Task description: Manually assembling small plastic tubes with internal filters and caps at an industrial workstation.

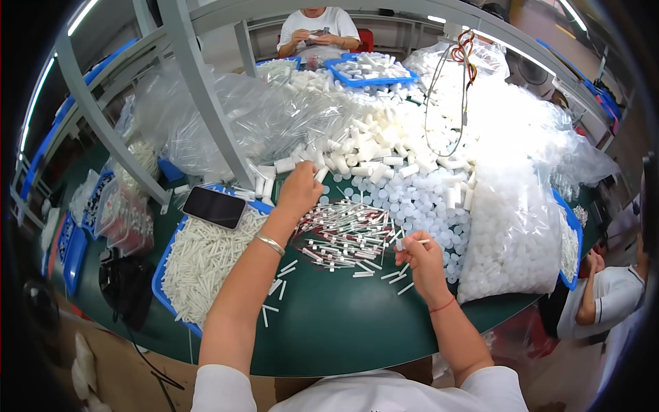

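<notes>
My left hand [301,191] reaches to the near edge of a heap of short white cylinders [371,147]. Its fingers are closed on one white cylinder [321,174]. Lower and to the right, my right hand [423,264] pinches a small translucent cap [399,244], with a thin white stick [422,241] showing by its fingers. Between the hands lies a pile of thin white sticks with dark red parts [350,230]. Loose translucent round caps [429,213] spread just beyond my right hand. A few bare white sticks [283,288] lie on the green table [329,323].
A blue tray [159,278] full of white sticks stands at left, a phone [215,207] on its far edge. Clear bags of tubes [226,117] and caps [511,240] flank the heap. Grey frame posts [206,89] rise at left; a cable [463,103] hangs overhead. Other people sit opposite and right.
</notes>
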A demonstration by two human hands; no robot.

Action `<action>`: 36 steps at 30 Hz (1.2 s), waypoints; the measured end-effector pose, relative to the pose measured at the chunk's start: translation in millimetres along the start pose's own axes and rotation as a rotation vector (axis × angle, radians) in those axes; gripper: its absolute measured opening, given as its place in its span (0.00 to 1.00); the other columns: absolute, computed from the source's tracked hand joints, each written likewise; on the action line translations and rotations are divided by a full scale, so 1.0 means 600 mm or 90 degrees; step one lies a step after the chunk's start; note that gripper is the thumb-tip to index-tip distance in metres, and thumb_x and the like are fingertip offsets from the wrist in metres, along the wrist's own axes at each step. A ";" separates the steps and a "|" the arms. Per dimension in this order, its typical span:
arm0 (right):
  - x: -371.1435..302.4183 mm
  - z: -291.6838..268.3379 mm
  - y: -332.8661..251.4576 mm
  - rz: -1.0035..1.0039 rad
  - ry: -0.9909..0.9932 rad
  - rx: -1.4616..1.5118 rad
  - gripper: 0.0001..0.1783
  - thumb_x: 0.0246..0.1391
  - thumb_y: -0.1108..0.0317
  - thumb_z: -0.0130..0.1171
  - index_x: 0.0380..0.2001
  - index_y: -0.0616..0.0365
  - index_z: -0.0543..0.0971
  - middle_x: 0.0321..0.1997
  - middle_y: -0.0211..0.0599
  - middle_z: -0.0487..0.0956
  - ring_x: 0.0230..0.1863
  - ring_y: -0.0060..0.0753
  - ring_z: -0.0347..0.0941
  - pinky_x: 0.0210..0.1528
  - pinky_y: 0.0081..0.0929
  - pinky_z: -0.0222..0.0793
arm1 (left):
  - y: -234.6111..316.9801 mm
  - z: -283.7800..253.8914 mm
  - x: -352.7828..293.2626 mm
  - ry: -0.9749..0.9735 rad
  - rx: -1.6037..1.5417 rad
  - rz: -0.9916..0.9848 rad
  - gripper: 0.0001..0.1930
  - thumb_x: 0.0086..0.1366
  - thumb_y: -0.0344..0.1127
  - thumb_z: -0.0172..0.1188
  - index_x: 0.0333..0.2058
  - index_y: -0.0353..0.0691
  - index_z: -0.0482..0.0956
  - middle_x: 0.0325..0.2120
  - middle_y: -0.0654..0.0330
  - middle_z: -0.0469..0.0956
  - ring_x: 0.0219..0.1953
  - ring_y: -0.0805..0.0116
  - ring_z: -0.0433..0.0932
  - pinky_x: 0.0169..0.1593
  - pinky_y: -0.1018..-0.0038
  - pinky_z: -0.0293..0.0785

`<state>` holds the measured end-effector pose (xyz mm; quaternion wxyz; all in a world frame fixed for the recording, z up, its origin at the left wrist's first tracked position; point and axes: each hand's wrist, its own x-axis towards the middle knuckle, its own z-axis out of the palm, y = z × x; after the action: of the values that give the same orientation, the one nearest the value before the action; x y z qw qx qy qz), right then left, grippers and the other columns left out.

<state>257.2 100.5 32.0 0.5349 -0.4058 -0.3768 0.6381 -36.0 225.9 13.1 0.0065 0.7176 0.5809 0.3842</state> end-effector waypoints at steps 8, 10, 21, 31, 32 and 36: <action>-0.002 0.018 0.005 -0.040 -0.053 -0.072 0.09 0.63 0.66 0.54 0.30 0.59 0.73 0.36 0.39 0.80 0.33 0.28 0.77 0.33 0.22 0.72 | 0.076 0.098 0.062 -0.158 0.105 0.033 0.10 0.56 0.32 0.62 0.39 0.44 0.78 0.39 0.53 0.73 0.38 0.48 0.77 0.42 0.57 0.75; -0.005 0.021 0.003 -0.013 -0.052 -0.035 0.09 0.62 0.67 0.55 0.30 0.60 0.72 0.36 0.41 0.80 0.32 0.29 0.78 0.35 0.20 0.73 | 0.087 0.105 0.068 -0.148 0.125 0.044 0.09 0.57 0.33 0.61 0.38 0.44 0.77 0.39 0.53 0.73 0.36 0.48 0.78 0.40 0.56 0.75; -0.007 0.014 0.023 -0.231 -0.025 -0.235 0.10 0.59 0.71 0.59 0.43 0.63 0.77 0.36 0.29 0.79 0.33 0.15 0.73 0.36 0.14 0.70 | 0.204 -0.012 -0.111 -0.188 -0.318 -0.079 0.16 0.53 0.36 0.69 0.38 0.35 0.81 0.34 0.56 0.77 0.35 0.62 0.78 0.39 0.72 0.73; -0.029 0.031 0.047 -0.284 -0.095 -0.356 0.08 0.55 0.73 0.63 0.37 0.64 0.80 0.31 0.33 0.79 0.32 0.18 0.74 0.34 0.17 0.70 | 0.234 -0.061 -0.211 -0.272 -0.654 -0.397 0.16 0.64 0.40 0.61 0.43 0.33 0.78 0.27 0.64 0.78 0.21 0.79 0.72 0.25 0.82 0.68; -0.030 0.030 0.050 -0.283 -0.089 -0.360 0.08 0.55 0.73 0.63 0.37 0.64 0.80 0.31 0.33 0.79 0.32 0.18 0.74 0.34 0.17 0.70 | 0.222 -0.061 -0.218 -0.294 -0.733 -0.453 0.17 0.65 0.40 0.61 0.44 0.32 0.78 0.27 0.63 0.78 0.21 0.80 0.70 0.24 0.83 0.66; -0.031 0.034 0.037 -0.325 -0.190 -0.431 0.08 0.53 0.73 0.64 0.35 0.63 0.80 0.34 0.36 0.80 0.33 0.23 0.76 0.35 0.20 0.71 | 0.221 -0.090 -0.229 -0.273 -0.688 -0.485 0.15 0.66 0.36 0.59 0.46 0.30 0.76 0.27 0.62 0.79 0.20 0.82 0.67 0.23 0.84 0.61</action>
<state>231.7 78.1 21.8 0.4520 -0.3554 -0.7253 0.3785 39.4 43.8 37.0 0.6117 0.4199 0.5057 0.4402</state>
